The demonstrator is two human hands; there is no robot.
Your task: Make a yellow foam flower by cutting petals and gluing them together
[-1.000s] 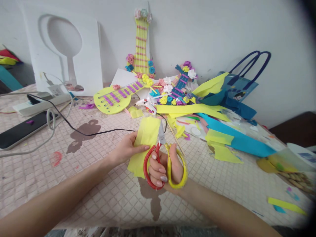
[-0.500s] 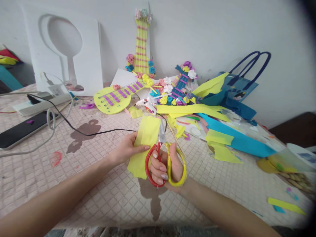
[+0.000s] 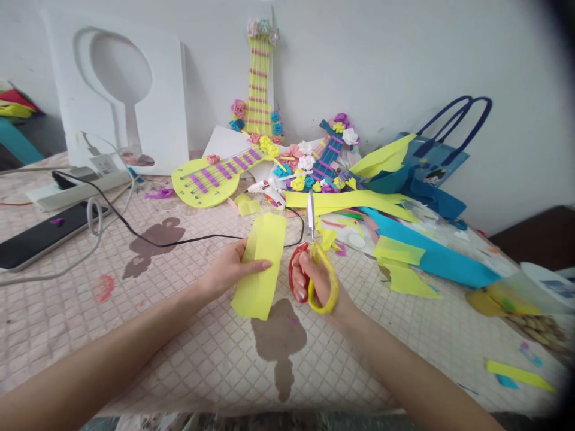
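A yellow crepe paper strip (image 3: 263, 281) hangs over the table, pinched by my left hand (image 3: 238, 263) with the thumb across its front. It looks layered or folded. To its right, my right hand (image 3: 317, 272) has its fingers through the red and yellow handles of a pair of scissors (image 3: 311, 215). The blades point away from me, look closed, and are apart from the paper. Beyond the strip lie a white glue gun (image 3: 269, 191) and a small yellow paper scrap (image 3: 248, 205).
A yellow paper guitar (image 3: 204, 182) lies at the back, near paper flowers (image 3: 297, 179). Yellow strips (image 3: 350, 200) and a blue strip (image 3: 431, 251) spread rightward. A phone (image 3: 45, 233), a power strip (image 3: 78, 188) and a black cord (image 3: 179, 242) are on the left. A blue bag (image 3: 440, 158) stands behind.
The scissors in my right hand have moved right, away from the yellow crepe paper, and their blades have come together. My left hand keeps hold of the paper in nearly the same place.
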